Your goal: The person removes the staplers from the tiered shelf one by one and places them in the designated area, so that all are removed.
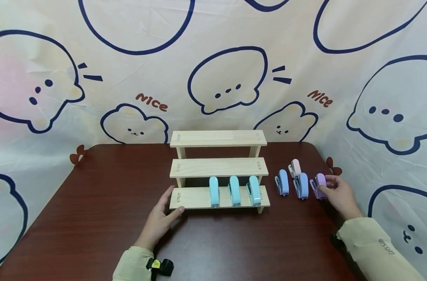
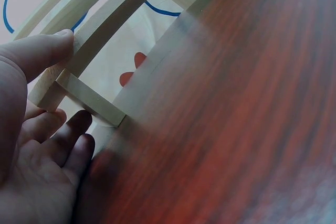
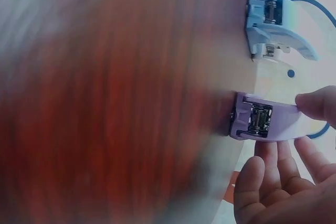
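My left hand [image 1: 158, 220] grips the left end of the bottom step of a pale wooden three-step rack [image 1: 195, 198]. In the left wrist view its thumb lies against the step's edge, with the fingers at the end of the board. Three teal staplers [image 1: 234, 191] stand side by side on the middle and right of that step. At the right of the table, my right hand [image 1: 341, 197] pinches a purple stapler [image 3: 283, 121] between thumb and fingers. The stapler's lower end is at the tabletop; I cannot tell whether it touches.
Left of the purple stapler stand two blue staplers [image 1: 302, 186] and a smaller pale pink stapler [image 1: 295, 168]. The rack's middle step [image 1: 218, 167] and top step [image 1: 218, 138] rise behind. Beyond the dark brown table [image 1: 104, 203] hangs a cartoon-printed cloth [image 1: 231, 23].
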A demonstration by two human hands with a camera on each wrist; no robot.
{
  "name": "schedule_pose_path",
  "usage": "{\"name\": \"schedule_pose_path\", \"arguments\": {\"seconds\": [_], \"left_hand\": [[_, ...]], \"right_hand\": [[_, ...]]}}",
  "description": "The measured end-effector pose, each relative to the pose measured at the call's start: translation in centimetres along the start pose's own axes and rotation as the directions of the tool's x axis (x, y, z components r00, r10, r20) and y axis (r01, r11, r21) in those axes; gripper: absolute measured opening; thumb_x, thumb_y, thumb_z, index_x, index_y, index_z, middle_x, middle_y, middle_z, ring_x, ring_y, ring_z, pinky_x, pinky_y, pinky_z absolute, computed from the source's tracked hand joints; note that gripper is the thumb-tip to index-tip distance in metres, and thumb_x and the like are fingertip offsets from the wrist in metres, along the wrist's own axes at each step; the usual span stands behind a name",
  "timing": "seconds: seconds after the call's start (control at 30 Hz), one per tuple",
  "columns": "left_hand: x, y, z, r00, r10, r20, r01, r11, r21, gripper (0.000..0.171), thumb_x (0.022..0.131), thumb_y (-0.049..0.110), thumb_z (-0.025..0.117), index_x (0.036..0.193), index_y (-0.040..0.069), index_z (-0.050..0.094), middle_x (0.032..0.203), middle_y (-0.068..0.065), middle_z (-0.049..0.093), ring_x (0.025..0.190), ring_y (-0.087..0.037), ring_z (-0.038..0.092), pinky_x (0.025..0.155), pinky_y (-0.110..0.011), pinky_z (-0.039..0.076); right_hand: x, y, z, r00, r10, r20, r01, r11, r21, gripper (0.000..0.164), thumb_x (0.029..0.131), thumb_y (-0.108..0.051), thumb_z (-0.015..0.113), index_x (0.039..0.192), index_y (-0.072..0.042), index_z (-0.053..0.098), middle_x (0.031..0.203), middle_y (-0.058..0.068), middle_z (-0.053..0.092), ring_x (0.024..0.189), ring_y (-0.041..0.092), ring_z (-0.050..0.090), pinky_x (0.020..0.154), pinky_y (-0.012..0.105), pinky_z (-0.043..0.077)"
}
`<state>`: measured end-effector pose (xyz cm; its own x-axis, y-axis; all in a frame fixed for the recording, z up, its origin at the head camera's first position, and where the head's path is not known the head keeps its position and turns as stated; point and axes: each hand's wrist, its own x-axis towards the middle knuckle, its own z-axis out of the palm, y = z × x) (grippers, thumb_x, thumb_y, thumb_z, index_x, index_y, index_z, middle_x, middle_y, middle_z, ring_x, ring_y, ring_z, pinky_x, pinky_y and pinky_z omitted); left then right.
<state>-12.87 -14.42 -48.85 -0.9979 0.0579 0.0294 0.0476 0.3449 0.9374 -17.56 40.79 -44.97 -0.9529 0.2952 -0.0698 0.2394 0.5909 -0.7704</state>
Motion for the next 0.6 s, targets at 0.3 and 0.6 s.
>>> {"name": "schedule_pose_path", "arguments": {"seconds": [0.3, 0.6], "left_hand": [[0.1, 0.2, 0.1, 1.000, 0.017, -0.002, -0.016, 1.000, 0.024, 0.087, 0.091, 0.032, 0.076, 0.160, 0.016, 0.026, 0.159, -0.013, 0.035, 0.144, -0.031, 0.033, 0.112, -0.054, 0.031], [-0.1, 0.3, 0.1, 1.000, -0.003, -0.003, 0.003, 1.000, 0.018, 0.088, 0.091, 0.033, 0.077, 0.160, 0.018, 0.025, 0.160, -0.011, 0.034, 0.145, -0.029, 0.032, 0.111, -0.054, 0.032]], "right_hand": [[-0.4, 1.6, 0.0, 0.996, 0.076, 0.044, -0.082, 0.982, 0.170, 0.073, 0.101, -0.044, 0.058, 0.150, 0.006, 0.035, 0.143, 0.026, 0.043, 0.106, 0.020, 0.050, 0.071, 0.013, 0.046], [-1.0, 3.3, 0.3, 0.985, 0.166, -0.053, -0.085, 0.722, 0.686, 0.042, 0.096, -0.020, 0.070, 0.130, -0.007, 0.052, 0.103, -0.012, 0.055, 0.084, 0.002, 0.057, 0.074, 0.013, 0.049]]}}
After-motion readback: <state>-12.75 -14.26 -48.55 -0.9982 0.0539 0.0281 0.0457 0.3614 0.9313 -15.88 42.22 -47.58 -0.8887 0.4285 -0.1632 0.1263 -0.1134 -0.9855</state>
